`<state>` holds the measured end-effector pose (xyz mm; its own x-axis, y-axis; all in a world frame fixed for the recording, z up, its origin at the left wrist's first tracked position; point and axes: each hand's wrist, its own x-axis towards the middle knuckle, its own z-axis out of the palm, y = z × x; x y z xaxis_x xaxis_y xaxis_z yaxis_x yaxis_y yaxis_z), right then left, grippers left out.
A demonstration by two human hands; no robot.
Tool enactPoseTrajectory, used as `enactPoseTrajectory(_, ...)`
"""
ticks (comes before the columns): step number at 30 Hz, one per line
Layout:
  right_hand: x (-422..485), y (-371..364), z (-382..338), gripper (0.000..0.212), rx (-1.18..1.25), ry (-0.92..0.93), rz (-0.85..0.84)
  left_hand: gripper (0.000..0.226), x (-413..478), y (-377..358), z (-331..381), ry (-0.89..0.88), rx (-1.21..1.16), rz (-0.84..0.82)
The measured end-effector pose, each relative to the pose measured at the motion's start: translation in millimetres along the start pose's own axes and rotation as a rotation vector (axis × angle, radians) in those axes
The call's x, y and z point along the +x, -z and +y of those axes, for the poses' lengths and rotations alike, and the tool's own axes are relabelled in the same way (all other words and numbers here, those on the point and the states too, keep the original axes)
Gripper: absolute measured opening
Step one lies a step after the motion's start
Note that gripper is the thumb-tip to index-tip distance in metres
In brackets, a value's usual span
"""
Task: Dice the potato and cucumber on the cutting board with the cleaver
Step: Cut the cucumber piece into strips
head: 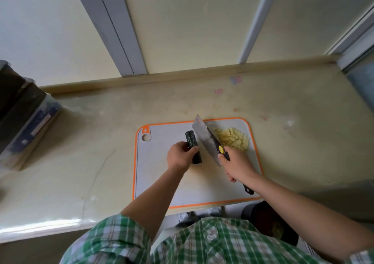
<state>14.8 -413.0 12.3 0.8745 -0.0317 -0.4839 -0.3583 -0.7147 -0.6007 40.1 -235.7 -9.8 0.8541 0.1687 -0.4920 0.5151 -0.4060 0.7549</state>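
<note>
Cutting board [153,174], grey w/ orange rim, lies on the desk [91,142] approx centre frame, its hang-hole corner at 10 o'clock. Cucumber [190,139], a dark green length, lies on the board near its middle, running from 12 toward 6 o'clock. Left grip [179,155] comes in from 7 o'clock, fingers curled round the cucumber's near half; far end sticks out bare. Right grip [236,164] is wrapped tight round the cleaver [204,136] handle, w/ the black butt end poking out behind the wrist toward 5 o'clock. Blade points to 11 o'clock, tilted, just beside the cucumber's right flank, btwn it and the potato [232,139]. Can't tell if the edge touches the board. Potato is already a pale yellow chopped heap at the board's 1 o'clock corner, partly behind the blade. Dark box [22,112] sits on the desk at 9 o'clock, well apart. Green plaid shirt [202,243] fills 6 o'clock.
</note>
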Motion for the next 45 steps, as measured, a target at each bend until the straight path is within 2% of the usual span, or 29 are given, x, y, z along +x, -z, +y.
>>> enactPoseTrajectory(4,-2,2,5,0.01,0.1,0.008,0.018,0.025,-1,-4,0,-0.051,-0.017,0.027)
enactPoseTrajectory(9,-5,-3,8,0.011,0.104,0.0,-0.083,0.022,1,0,3,-0.069,-0.036,0.062)
enactPoseTrajectory(13,-6,-1,7,0.013,0.107,0.075,-0.042,0.027,0,-2,5,-0.278,0.05,0.139)
enactPoseTrajectory(16,-3,5,2,0.019,0.11,0.122,-0.014,0.029,0,-4,10,-0.34,0.093,0.166)
enactPoseTrajectory(22,-3,5,-4,0.017,0.008,0.16,-0.022,0.027,-8,-6,15,-0.277,0.062,0.156)
enactPoseTrajectory(29,-6,5,-10,0.017,-0.066,0.183,-0.054,0.036,-21,-12,21,-0.157,-0.307,0.175)
enactPoseTrajectory(36,-4,35,-37,0.014,-0.06,0.24,-0.057,0.019,-21,-14,30,0.127,-0.637,0.28)
enactPoseTrajectory(43,-12,44,-50,0.015,-0.019,0.263,-0.044,0.019,-24,-12,39,0.149,-0.707,0.234)
enactPoseTrajectory(45,-13,48,-54,0.014,-0.053,0.263,-0.04,0.011,-24,-12,39,0.132,-0.716,0.22)
